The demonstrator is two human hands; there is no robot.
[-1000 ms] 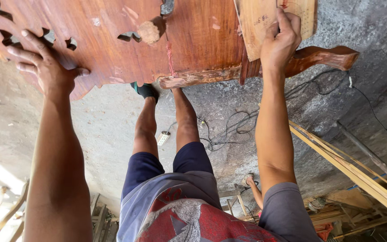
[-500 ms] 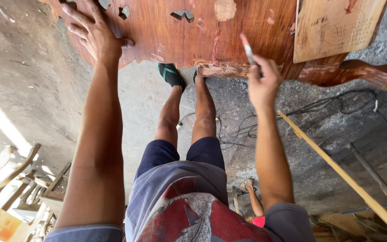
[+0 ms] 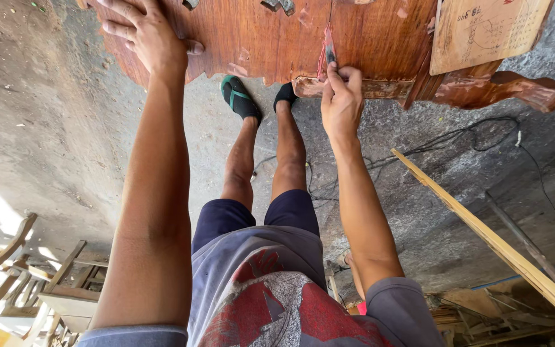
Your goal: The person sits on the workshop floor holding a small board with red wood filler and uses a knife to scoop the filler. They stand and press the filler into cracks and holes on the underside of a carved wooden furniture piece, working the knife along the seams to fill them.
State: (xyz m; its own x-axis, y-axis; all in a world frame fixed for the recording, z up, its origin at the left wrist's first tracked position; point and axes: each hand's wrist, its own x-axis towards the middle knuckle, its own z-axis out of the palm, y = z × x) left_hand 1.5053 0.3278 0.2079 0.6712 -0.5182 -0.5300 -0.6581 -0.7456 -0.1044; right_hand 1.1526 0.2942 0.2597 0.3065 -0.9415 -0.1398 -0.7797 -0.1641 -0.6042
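While the left hand (image 3: 146, 35) lies flat and open on a carved reddish wood panel (image 3: 252, 38) at 12 o'clock, the right hand (image 3: 340, 103) pinches a thin tool (image 3: 329, 54) against its lower edge, above sandalled feet (image 3: 242, 97).

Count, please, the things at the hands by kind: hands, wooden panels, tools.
Hands: 2 (left hand, right hand)
Carved wooden panel: 1
Small wooden board: 1
Thin tool: 1
Total: 5
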